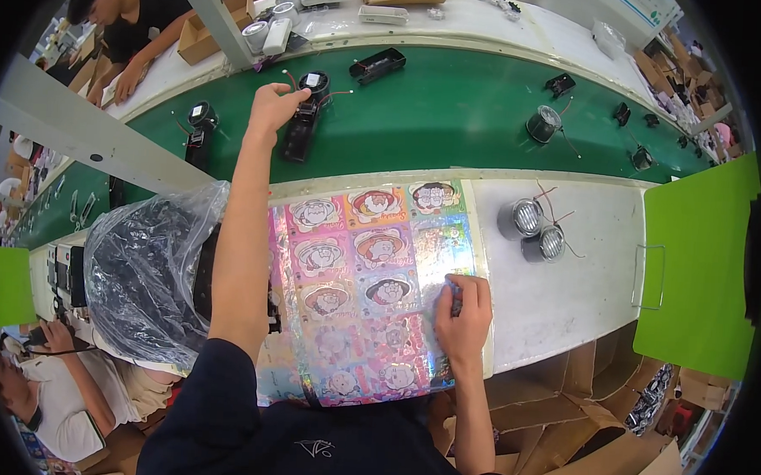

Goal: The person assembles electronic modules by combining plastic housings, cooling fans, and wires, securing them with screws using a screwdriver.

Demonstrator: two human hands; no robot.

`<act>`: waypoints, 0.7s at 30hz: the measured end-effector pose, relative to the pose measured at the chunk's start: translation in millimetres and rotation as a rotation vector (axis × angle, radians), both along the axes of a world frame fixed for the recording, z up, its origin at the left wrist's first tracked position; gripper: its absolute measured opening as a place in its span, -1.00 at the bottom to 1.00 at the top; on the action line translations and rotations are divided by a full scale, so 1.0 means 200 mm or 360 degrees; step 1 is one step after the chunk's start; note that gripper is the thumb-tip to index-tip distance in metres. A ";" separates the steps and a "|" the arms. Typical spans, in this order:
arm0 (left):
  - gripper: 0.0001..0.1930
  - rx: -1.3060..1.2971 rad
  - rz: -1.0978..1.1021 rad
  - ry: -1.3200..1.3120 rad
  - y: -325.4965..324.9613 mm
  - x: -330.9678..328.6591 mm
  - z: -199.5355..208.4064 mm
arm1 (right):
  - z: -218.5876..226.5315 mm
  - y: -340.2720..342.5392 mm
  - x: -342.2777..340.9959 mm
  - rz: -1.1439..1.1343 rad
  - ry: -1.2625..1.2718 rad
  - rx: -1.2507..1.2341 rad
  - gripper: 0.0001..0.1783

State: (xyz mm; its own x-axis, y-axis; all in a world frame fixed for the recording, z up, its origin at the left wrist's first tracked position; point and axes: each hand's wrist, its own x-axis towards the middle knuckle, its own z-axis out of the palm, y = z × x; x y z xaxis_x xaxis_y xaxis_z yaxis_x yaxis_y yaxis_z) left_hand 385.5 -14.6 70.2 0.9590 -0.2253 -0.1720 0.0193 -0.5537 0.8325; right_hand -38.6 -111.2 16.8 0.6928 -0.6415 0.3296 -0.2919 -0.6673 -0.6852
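Observation:
My left hand is stretched out over the green conveyor belt. Its fingers are closed at the edge of a round black motor unit with a white label and thin red wires. Below that unit, joined to it or touching it, lies a long black plastic housing. My right hand rests on a shiny mat printed with colourful cartoon squares. Its fingers are curled round something small and dark, mostly hidden. Two round metal motor units with red wires stand to the right of the mat.
More housings and motors lie on the green belt, including a metal motor. A clear plastic bag covers a dark object at left. A green panel stands at right, cardboard boxes below. People work at left.

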 end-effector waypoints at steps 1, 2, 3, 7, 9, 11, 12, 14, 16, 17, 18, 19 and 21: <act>-0.47 0.0098 0.0153 -0.0312 -0.01 -0.01 -0.01 | 0.00 0.00 0.00 -0.0001 0.0010 0.0003 -0.77; -0.56 0.0193 0.0305 -0.0623 -0.02 -0.01 -0.02 | 0.01 0.00 0.00 -0.0004 0.0019 0.0004 -0.77; -0.70 0.0165 0.0440 -0.1114 -0.06 -0.03 -0.03 | 0.00 0.00 0.00 -0.0009 0.0017 -0.0006 -0.77; -0.63 0.0112 -0.0375 -0.1608 -0.31 -0.07 0.03 | 0.00 0.01 -0.01 -0.0020 0.0020 0.0012 -0.78; -0.42 0.0473 -0.0774 -0.1511 -0.46 0.00 0.01 | 0.01 0.00 -0.01 -0.0004 0.0017 0.0009 -0.79; -0.39 0.0855 -0.0780 -0.1387 -0.59 0.06 -0.07 | 0.00 0.00 -0.02 -0.0013 0.0020 0.0009 -0.78; -0.38 0.1049 -0.0752 -0.1160 -0.64 0.09 -0.09 | 0.00 0.00 -0.01 -0.0018 0.0021 0.0018 -0.77; -0.42 0.1042 -0.0754 -0.0952 -0.67 0.14 -0.17 | -0.01 0.01 0.00 -0.0027 0.0012 0.0035 -0.78; -0.39 0.0976 -0.0714 -0.1018 -0.69 0.12 -0.21 | -0.02 0.01 0.01 -0.0024 0.0011 0.0010 -0.79; -0.37 0.0909 -0.0735 -0.1027 -0.70 0.04 -0.20 | -0.02 0.00 0.00 -0.0053 0.0021 0.0004 -0.79; -0.35 0.0848 -0.0748 -0.1034 -0.71 -0.03 -0.20 | -0.03 -0.01 -0.01 -0.0061 0.0027 0.0004 -0.79; -0.32 0.0779 -0.0731 -0.1151 -0.68 -0.06 -0.18 | -0.02 0.01 0.01 -0.0031 0.0014 0.0013 -0.79; -0.32 0.0638 -0.0729 -0.1153 -0.65 -0.18 -0.13 | -0.02 0.01 0.01 -0.0038 0.0010 0.0020 -0.79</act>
